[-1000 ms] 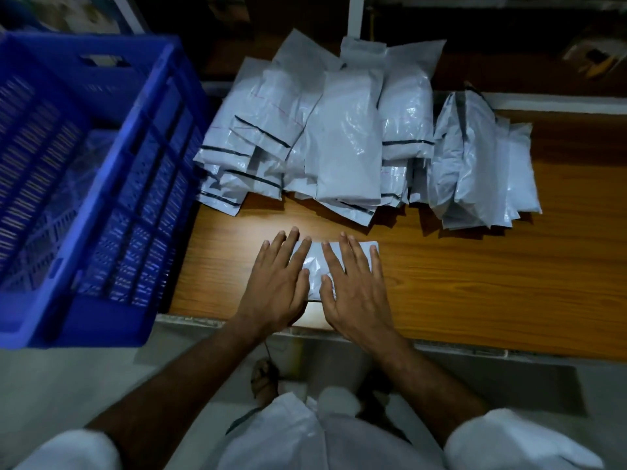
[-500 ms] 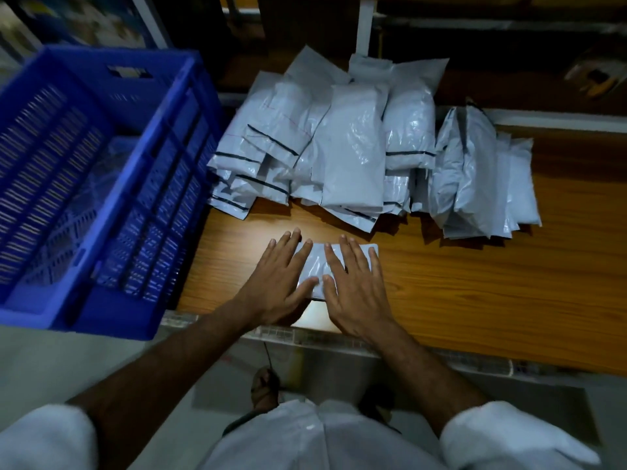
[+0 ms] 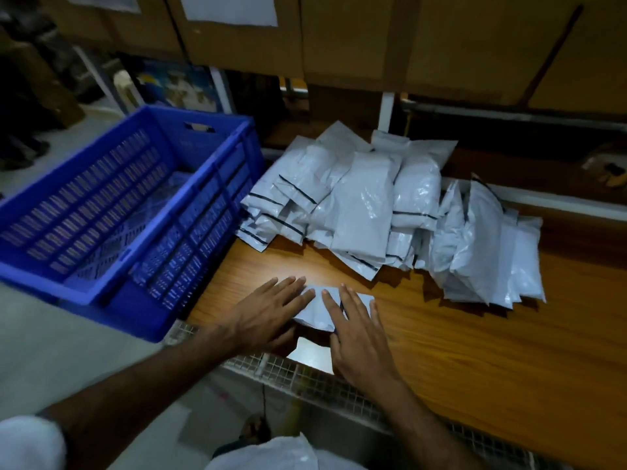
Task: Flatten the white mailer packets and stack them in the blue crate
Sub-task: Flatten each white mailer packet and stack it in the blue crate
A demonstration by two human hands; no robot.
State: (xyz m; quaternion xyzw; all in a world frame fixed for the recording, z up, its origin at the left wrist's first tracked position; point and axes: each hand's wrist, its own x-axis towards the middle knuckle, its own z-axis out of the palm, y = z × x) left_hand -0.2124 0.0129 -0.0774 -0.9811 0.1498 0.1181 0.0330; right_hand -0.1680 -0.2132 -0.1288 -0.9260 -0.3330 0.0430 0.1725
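Hands [image 3: 271, 317] [image 3: 356, 337] press flat one white packet [image 3: 319, 305] on table [image 3: 475, 351].

No legible text anywhere, white sheets on cardboard boxes [image 3: 339, 35] — unreadable

A wooden table [image 3: 441, 351] with a glossy brown top carries the work. A heap of white mailer packets [image 3: 356, 205] lies along its far side, several with dark strips across them, and more packets [image 3: 488, 252] lean together just to the right. One small packet [image 3: 319, 310] lies flat near the front edge. A blue crate [image 3: 210, 184] sits beside the table's left end.
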